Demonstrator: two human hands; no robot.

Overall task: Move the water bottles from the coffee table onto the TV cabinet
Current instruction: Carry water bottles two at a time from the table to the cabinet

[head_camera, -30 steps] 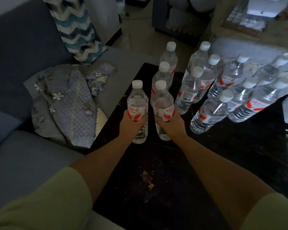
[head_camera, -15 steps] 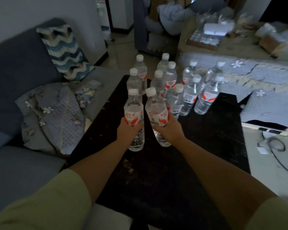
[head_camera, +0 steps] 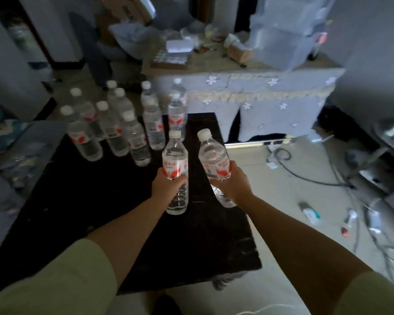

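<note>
Bottles first: I have one in each hand, both lifted off the worktop (head_camera: pixel 105 201). My left hand (head_camera: pixel 166 189) has its fingers clamped round the middle of the left bottle (head_camera: pixel 175 164), just under the red label, and it hangs upright. My right hand (head_camera: pixel 231 186) grips the right bottle (head_camera: pixel 214 159) the same way, its cap tipped toward 11 o'clock. Both look full, so I judge them fairly heavy for their size; the thin clear plastic should give a little under a squeeze and may be slick. The ribbed waist below the label seems the safest hold, not the cap.

At 10 o'clock the remaining bottles (head_camera: pixel 123 130) stand clustered on the dark worktop. At 1 o'clock sits a cloth-draped cabinet (head_camera: pixel 248 98), its top crowded with boxes and a clear plastic bin (head_camera: pixel 289 35). Whether that is the TV cabinet I cannot tell. Cables (head_camera: pixel 309 176) trail over the pale floor (head_camera: pixel 282 235) at 3 o'clock, something to step around.
</note>
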